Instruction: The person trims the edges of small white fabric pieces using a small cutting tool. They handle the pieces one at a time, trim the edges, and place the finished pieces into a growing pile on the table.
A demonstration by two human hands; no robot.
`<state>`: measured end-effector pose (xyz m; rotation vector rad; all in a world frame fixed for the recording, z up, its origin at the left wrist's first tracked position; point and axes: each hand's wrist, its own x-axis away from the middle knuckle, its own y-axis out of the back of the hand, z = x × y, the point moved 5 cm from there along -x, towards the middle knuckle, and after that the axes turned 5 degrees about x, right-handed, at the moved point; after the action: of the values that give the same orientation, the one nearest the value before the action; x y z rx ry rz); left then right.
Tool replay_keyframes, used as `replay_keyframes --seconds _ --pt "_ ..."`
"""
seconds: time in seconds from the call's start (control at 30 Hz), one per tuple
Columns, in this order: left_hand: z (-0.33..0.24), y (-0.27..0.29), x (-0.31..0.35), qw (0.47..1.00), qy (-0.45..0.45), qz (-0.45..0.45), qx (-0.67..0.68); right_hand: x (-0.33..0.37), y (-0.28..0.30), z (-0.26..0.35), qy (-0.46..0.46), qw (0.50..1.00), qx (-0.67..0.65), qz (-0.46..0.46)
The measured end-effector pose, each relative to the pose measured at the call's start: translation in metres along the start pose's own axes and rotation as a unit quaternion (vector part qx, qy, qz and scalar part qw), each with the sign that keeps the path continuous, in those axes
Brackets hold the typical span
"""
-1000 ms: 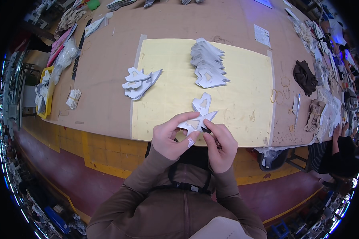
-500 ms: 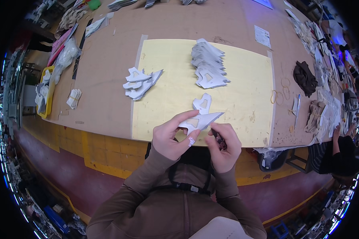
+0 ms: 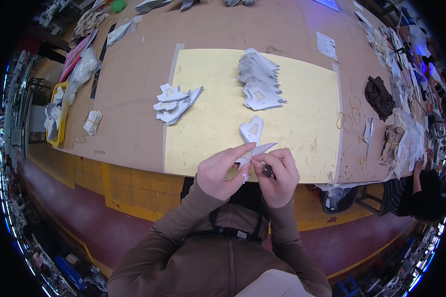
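My left hand (image 3: 217, 174) is closed on a white shoe-upper piece (image 3: 263, 148) with a pointed grey tip and a cut-out window. At the piece's near edge, the thumb and finger of my right hand (image 3: 278, 182) are pinched together. A small dark tool (image 3: 267, 172) sits in that same hand; its kind is mostly hidden by the fingers. Just beyond my hands a similar white piece (image 3: 251, 127) lies flat on a yellow sheet (image 3: 213, 69). Farther back on the sheet is a fanned stack of these pieces (image 3: 258, 79). A smaller pile (image 3: 172, 108) rests at the sheet's left edge.
A yellow basket (image 3: 62, 119) and a banded white bundle (image 3: 92, 122) are at the left of the brown table (image 3: 129, 99). On the right lie rubber bands (image 3: 344, 120), a dark cloth (image 3: 379, 97) and a brown bundle (image 3: 392, 143). A person (image 3: 421, 193) is at the far right.
My right hand has moved up and left against the piece, its fingers now pinching at the edge. My left hand has shifted slightly right and the piece is turned, with less of it showing.
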<state>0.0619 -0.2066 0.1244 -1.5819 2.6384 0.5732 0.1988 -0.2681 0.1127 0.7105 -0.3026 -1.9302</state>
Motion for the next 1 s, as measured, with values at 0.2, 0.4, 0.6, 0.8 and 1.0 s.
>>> replay_keyframes --seconds 0.2,0.4,0.6,0.8,1.0 --pt "0.001 -0.002 0.001 0.999 -0.016 0.043 0.021 -0.002 -0.003 -0.007 0.005 0.999 -0.028 0.016" --pt "0.021 -0.006 0.009 0.973 0.130 0.089 0.168 0.002 -0.001 -0.014 -0.021 0.998 -0.057 0.019" --pt "0.021 -0.001 0.005 0.986 0.083 0.026 0.143 0.003 0.006 -0.008 -0.019 0.999 -0.032 0.010" --pt "0.008 0.001 0.002 0.997 0.036 0.047 0.048 0.001 0.004 -0.002 0.000 1.000 -0.008 0.008" --pt "-0.002 -0.004 0.001 0.993 -0.085 0.055 -0.059 0.003 0.004 -0.001 -0.013 1.000 0.006 0.016"
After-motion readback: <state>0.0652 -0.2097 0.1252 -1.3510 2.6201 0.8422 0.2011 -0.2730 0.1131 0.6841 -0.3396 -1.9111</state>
